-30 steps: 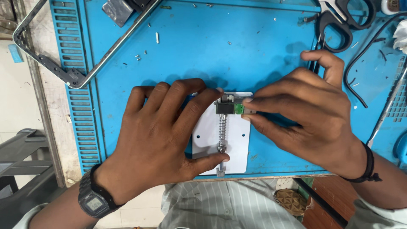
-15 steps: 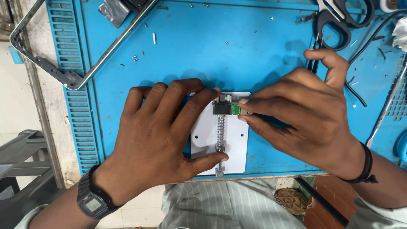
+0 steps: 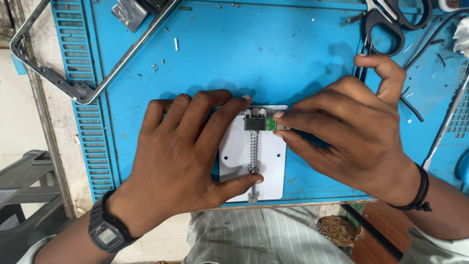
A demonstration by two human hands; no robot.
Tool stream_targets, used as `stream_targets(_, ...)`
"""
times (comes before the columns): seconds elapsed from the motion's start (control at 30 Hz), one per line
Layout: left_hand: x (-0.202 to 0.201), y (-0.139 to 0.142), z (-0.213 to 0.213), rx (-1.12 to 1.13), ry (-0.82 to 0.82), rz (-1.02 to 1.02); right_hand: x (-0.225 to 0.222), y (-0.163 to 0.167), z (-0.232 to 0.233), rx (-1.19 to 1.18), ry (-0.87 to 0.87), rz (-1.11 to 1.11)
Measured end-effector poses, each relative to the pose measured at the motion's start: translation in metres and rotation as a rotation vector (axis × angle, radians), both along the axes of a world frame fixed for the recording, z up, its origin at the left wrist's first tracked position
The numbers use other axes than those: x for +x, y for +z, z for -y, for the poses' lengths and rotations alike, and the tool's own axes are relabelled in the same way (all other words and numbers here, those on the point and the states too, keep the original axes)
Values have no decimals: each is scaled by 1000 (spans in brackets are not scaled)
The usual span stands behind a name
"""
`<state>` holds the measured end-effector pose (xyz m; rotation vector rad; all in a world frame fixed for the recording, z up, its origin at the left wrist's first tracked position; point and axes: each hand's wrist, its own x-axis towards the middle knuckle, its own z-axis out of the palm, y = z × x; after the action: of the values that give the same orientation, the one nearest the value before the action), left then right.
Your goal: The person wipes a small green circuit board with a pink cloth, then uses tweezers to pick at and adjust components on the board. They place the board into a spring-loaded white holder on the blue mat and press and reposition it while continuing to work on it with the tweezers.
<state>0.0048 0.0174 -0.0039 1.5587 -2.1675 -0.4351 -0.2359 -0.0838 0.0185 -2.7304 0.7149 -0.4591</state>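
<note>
Your right hand (image 3: pixel 356 132) fingers (image 3: pixel 303 117) pinch the small green circuit board (image 3: pixel 271 124), light and fragile so grip its edges, at the clamp jaw on the white holder plate (image 3: pixel 271 166), left hand (image 3: pixel 185 151) fingers pressing the spring slider (image 3: pixel 253 151), mid blue mat (image 3: pixel 273 58) on the counter.

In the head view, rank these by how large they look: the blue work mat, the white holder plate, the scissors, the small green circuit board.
1. Blue work mat, by far.
2. White holder plate, partly covered by the left hand.
3. Scissors, cut off by the frame edge, so their rank below the plate is unsure.
4. Small green circuit board, pinched by the right hand.
</note>
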Motion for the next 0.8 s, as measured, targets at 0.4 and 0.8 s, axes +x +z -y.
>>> stream_targets(0.4, 0, 3, 3, 16, -8, -6, 2, 2, -2, 83, -30, 17)
stream_targets(0.8, -1, 3, 2, -8, -10, 24, 0, 3, 3, 65, 22, -1)
